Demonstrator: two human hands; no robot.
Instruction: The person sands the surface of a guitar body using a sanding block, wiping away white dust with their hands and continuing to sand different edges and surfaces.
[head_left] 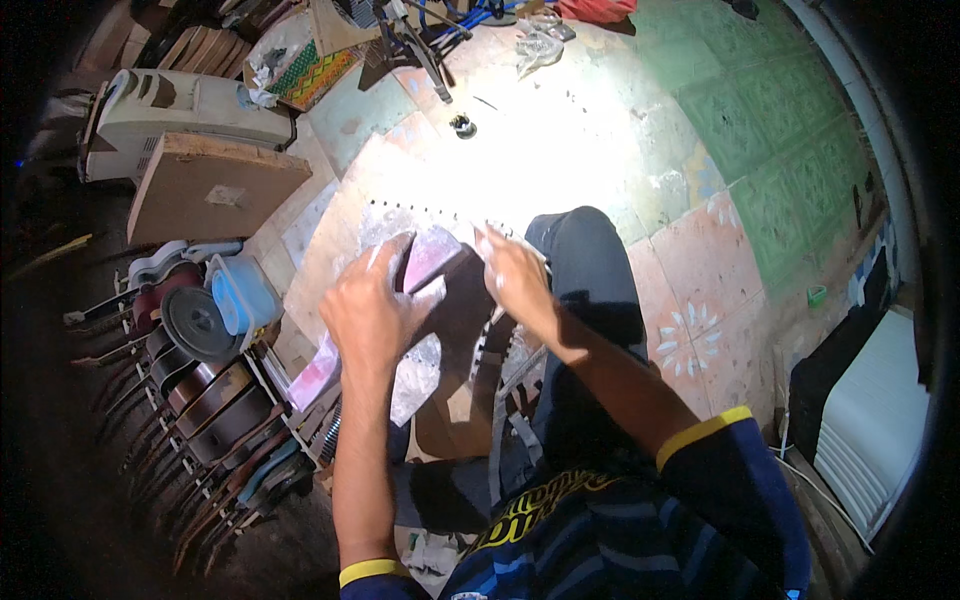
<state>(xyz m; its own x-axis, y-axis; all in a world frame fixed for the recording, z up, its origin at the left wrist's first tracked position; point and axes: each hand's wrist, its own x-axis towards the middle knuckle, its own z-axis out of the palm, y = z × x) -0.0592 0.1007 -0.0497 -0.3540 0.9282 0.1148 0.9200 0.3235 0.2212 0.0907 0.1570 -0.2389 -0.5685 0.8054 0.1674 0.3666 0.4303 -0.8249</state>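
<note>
My left hand (368, 305) is closed around a pink-and-grey wedge-shaped block (430, 258), dusted with white powder, over a pale dusty surface with a row of black dots. My right hand (518, 280) is closed just right of the block, at a pale piece with dark marks along it; what exactly its fingers grip is unclear. Below my hands, near my legs, are a white crumpled or powdery piece (415, 385) and grey straps (510, 440). Another pink block (312, 380) lies left of my left forearm.
At left stand a brown board (215, 190), a beige appliance (200, 105) and a rack of dishes with a blue container (240, 290). Metal legs (430, 70) and a plastic bag (540, 50) are at the back. A white panel (865, 420) with cables is at right on the tiled floor (760, 180).
</note>
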